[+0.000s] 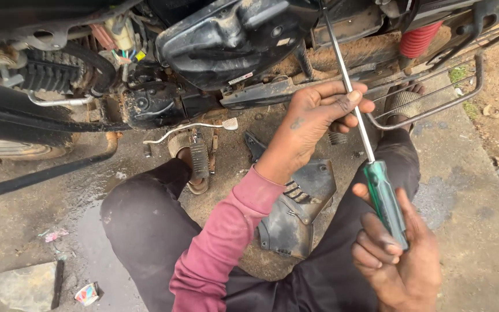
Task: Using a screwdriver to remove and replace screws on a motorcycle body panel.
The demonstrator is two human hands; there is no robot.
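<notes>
Crouched beside the motorcycle (226, 40), your right hand (402, 263) was closed on the light, rigid screwdriver (371, 156) by its smooth green handle, while your left hand's fingers (342, 104) pinched the thin steel shaft above that grip.

An outdoor roadside repair spot: a muddy motorcycle (232, 46) stands on wet concrete ground (463, 190) beside dirt.

Right hand (402, 260) grips green screwdriver (385, 199) handle; long shaft slants up toward motorcycle (226, 40) underside. Left hand (316, 118) steadies shaft with fingertips. Black plastic panel (295, 211) lies on wet concrete ground (463, 231) between person's knees.
</notes>
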